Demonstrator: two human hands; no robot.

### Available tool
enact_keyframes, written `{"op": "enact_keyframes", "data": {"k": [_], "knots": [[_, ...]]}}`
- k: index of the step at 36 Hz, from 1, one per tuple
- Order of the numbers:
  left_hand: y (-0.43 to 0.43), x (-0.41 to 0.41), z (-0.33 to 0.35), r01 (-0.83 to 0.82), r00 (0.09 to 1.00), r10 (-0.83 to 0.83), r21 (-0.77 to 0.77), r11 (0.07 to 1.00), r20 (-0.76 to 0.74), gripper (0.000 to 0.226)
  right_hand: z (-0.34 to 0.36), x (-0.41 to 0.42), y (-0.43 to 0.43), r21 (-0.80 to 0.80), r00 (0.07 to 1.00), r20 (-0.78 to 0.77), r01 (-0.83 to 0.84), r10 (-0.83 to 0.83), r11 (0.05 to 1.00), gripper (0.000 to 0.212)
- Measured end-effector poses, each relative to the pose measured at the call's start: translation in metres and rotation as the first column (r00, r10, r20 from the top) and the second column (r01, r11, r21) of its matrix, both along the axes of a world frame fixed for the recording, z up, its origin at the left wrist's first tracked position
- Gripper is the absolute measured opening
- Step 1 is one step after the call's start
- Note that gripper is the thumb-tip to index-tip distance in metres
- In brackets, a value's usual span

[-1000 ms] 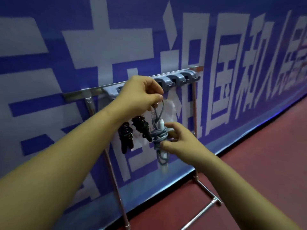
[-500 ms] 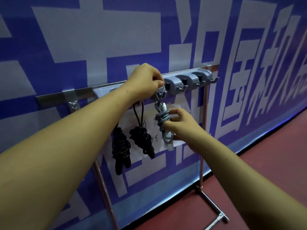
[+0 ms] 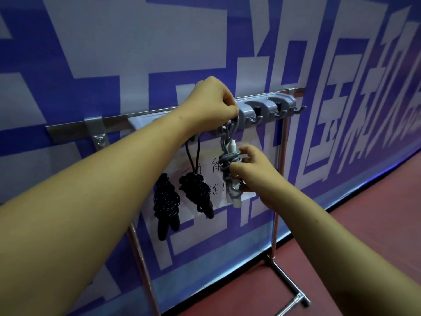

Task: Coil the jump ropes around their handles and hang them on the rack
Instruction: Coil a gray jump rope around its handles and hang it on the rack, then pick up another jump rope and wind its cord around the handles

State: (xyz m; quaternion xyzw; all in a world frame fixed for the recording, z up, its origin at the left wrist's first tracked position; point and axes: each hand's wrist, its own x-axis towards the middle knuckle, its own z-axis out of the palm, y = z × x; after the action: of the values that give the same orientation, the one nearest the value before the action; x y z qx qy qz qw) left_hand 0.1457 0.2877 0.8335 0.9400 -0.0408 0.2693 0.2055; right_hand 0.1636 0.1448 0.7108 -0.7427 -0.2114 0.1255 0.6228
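- Head view, the only view. The left hand (image 3: 211,103) is up at the rack (image 3: 68,131). Thumb and fingertips are closed tight in a narrow pinch on the top loop (image 3: 235,124) of the grey jump rope (image 3: 229,160).
- The pinch lies against the lower edge of the grey hook strip (image 3: 268,106). The loop is at a hook there, but the fingers cover the spot, so I cannot tell whether it is seated.
- The right hand (image 3: 255,172) is below the pinch and slightly to its right. Its fingers are curled round the coiled bundle of the grey jump rope, holding it.
- The grey jump rope runs straight down from the pinch into the right-hand grip. Its cord is wound round the white handle (image 3: 237,201), whose end sticks out beneath the grip.
- Left of the right-hand grip, the near black jump rope (image 3: 196,190) and the far black jump rope (image 3: 166,199) are both coiled. They hang from the rack under the left forearm, and neither hand touches them.
- More hooks on the strip continue to the right of the pinch.
- A paper sheet (image 3: 207,160) with handwriting lies behind the grip, partly hidden by the ropes.
- The rack's upright post (image 3: 279,179) is just right of the right hand.
- The blue and white banner (image 3: 114,53) is behind everything. The red floor (image 3: 364,224) is below and to the right.
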Motion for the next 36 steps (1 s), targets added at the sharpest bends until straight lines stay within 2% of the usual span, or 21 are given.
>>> {"op": "enact_keyframes", "data": {"k": [9, 13, 17, 21, 25, 28, 31, 36], "knots": [[-0.001, 0.005, -0.002, -0.075, 0.987, 0.073, -0.006, 0.997, -0.141, 0.014, -0.007, 0.004, -0.008, -0.113, 0.998, -0.056, 0.032, -0.038, 0.993, 0.044], [-0.005, -0.001, -0.001, -0.064, 0.990, 0.061, -0.016, 0.998, -0.129, 0.015, -0.004, -0.002, -0.012, -0.159, 0.999, -0.035, 0.025, -0.030, 0.987, 0.051], [-0.017, -0.011, 0.001, -0.013, 0.999, 0.010, -0.071, 0.997, -0.046, 0.018, 0.004, -0.007, -0.025, -0.171, 0.996, 0.029, 0.087, -0.084, 0.981, 0.060], [-0.047, -0.027, 0.002, 0.100, 0.993, -0.107, -0.123, 0.987, -0.046, 0.020, 0.017, -0.020, -0.049, -0.144, 0.991, 0.045, 0.129, -0.123, 0.981, 0.049], [-0.090, -0.041, -0.018, 0.263, 0.936, -0.290, -0.150, 0.953, -0.199, 0.022, 0.013, -0.039, -0.088, -0.191, 0.984, 0.042, 0.179, -0.174, 0.965, 0.029], [-0.127, -0.043, -0.046, 0.322, 0.894, -0.350, -0.142, 0.936, -0.279, 0.027, -0.002, -0.055, -0.130, -0.266, 0.975, 0.017, 0.218, -0.222, 0.939, 0.015], [-0.170, -0.041, -0.083, 0.376, 0.840, -0.415, -0.175, 0.910, -0.350, 0.031, -0.025, -0.073, -0.184, -0.355, 0.961, -0.016, 0.254, -0.277, 0.900, 0.011], [-0.242, -0.033, -0.159, 0.431, 0.728, -0.499, -0.252, 0.866, -0.470, 0.021, -0.083, -0.093, -0.269, -0.440, 0.915, -0.079, 0.325, -0.396, 0.837, 0.009]]}}
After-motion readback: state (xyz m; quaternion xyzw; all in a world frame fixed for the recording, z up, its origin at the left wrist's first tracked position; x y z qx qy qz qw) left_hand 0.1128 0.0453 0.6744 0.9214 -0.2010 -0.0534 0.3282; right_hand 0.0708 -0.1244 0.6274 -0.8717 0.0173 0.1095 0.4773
